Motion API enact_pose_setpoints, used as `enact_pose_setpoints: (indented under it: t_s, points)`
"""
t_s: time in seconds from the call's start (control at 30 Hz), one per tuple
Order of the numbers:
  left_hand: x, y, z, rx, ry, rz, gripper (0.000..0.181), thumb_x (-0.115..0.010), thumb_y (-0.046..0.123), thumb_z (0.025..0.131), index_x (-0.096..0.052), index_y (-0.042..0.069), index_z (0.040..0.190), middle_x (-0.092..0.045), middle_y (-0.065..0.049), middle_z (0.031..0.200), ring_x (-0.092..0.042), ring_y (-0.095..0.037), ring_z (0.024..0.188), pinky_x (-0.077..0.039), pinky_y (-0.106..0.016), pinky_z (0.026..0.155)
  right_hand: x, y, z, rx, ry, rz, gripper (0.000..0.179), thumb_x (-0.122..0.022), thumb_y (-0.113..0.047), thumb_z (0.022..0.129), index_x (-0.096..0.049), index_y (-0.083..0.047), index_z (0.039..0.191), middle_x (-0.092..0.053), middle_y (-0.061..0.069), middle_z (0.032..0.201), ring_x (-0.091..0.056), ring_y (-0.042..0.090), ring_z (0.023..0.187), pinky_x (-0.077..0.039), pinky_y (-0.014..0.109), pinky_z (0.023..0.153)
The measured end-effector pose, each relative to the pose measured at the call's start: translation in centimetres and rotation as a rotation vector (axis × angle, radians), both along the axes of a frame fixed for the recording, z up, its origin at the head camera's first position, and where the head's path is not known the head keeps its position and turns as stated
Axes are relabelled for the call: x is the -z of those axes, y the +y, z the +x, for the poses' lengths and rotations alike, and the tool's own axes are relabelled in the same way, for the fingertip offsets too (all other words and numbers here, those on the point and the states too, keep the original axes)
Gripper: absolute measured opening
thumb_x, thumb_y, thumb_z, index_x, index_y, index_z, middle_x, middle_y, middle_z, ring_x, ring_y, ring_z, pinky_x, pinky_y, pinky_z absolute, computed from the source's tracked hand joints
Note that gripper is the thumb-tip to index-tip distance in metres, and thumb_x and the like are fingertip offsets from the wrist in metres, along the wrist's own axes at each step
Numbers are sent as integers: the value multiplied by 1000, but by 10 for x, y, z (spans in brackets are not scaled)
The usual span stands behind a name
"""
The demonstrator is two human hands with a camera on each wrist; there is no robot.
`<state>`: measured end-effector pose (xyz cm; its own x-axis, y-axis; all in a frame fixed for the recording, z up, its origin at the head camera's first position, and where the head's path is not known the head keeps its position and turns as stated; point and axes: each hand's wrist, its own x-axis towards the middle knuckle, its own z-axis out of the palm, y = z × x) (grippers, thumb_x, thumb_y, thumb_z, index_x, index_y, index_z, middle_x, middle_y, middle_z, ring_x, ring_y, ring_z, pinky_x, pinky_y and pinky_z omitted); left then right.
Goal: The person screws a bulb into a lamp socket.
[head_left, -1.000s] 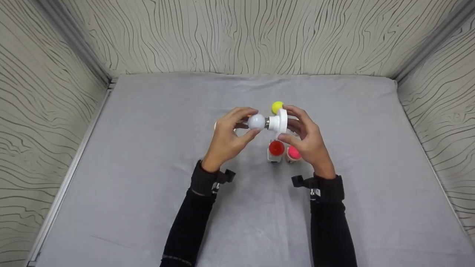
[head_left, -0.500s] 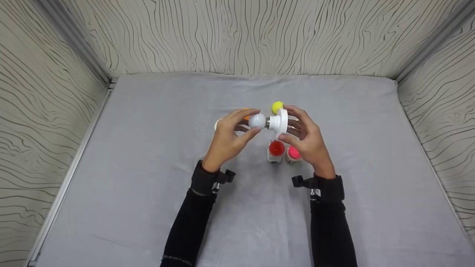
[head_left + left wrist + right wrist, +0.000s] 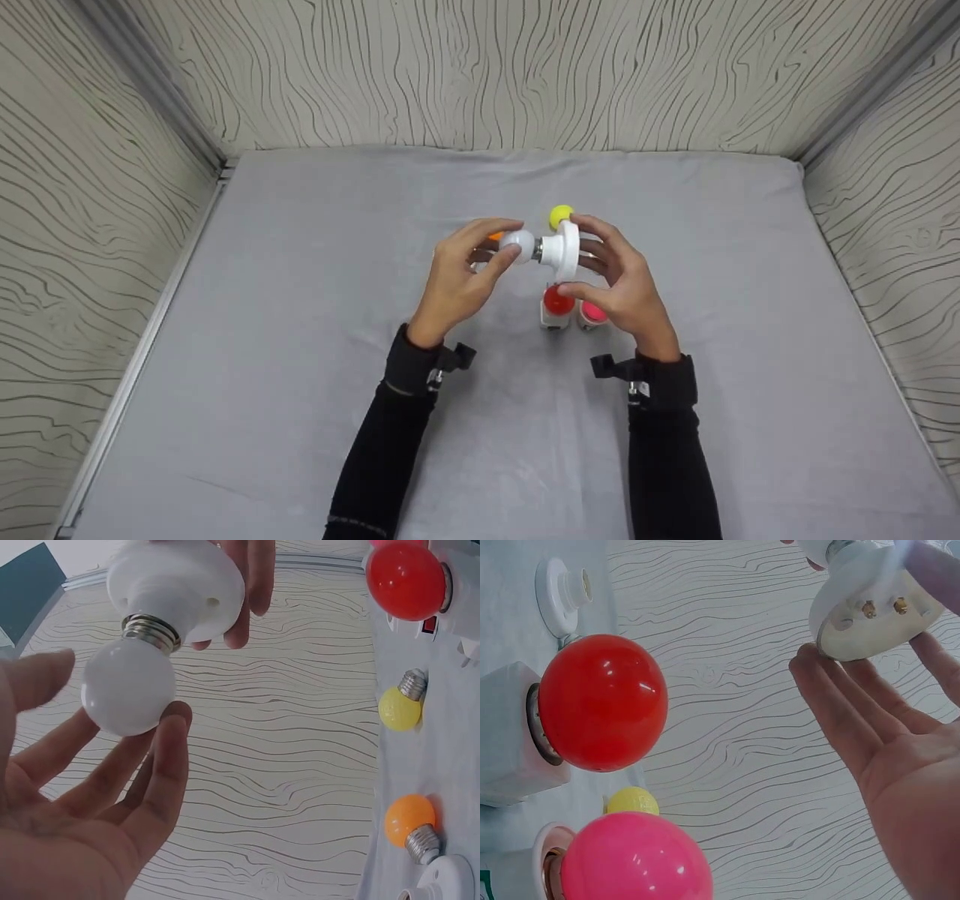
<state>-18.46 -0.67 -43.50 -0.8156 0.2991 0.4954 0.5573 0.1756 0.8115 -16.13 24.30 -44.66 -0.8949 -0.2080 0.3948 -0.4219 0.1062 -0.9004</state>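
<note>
Over the table, my left hand (image 3: 459,276) holds a white light bulb (image 3: 523,241) by its round globe, the fingers bent around it. In the left wrist view the thumb (image 3: 45,676) stands beside the globe and the fingertips touch its underside. My right hand (image 3: 628,283) grips a white lamp holder (image 3: 562,249) by its round base, the open end turned toward the bulb. The bulb's metal screw thread (image 3: 151,631) sits at the mouth of the holder, with part of the thread showing. Two brass screws (image 3: 900,606) show on the underside of the base.
Below the hands, a red bulb (image 3: 559,301) and a pink bulb (image 3: 593,312) stand in white sockets. A yellow bulb (image 3: 561,215) lies behind the holder. An orange bulb (image 3: 409,819) and another white lamp holder (image 3: 448,883) lie on the grey cloth, partly behind my left hand.
My left thumb has slid up over the front of the bulb. My right thumb has dropped slightly at the base's lower edge. Bulb and holder have shifted a little left.
</note>
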Motion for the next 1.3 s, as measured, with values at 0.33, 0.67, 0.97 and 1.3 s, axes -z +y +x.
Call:
enact_pose_setpoints:
  t_s: [0.33,0.67,0.97,1.3]
  points:
    - [1,-1,-1,4,12,13,33,-72,23,103,-73,7,132,-77,-10,127,-79,-18,102,-67,-25,86,1,1,-1,21,23,45,90,-87,16,74,-49,0,155,-61,-13,148,-65,7,131,-57,19,104]
    - [0,-1,-1,26,11,42,33,-76,21,100,-73,6,129,-76,-11,126,-76,-17,105,-68,-29,89,0,1,-1,51,-4,58,90,-85,16,76,-49,-4,156,-63,15,145,-68,10,125,-58,17,104]
    - [-1,-2,-2,57,56,56,35,-78,19,98,-73,5,130,-75,-11,128,-76,-18,108,-68,-29,88,0,3,-1,34,-19,55,89,-82,16,78,-48,-5,157,-64,10,144,-67,11,124,-57,18,107]
    - [-1,-4,-2,73,55,42,39,-80,19,96,-71,4,132,-74,-13,131,-75,-20,113,-67,-30,94,1,4,-1,9,-33,36,86,-80,17,81,-48,-5,158,-64,8,145,-67,14,126,-57,20,110]
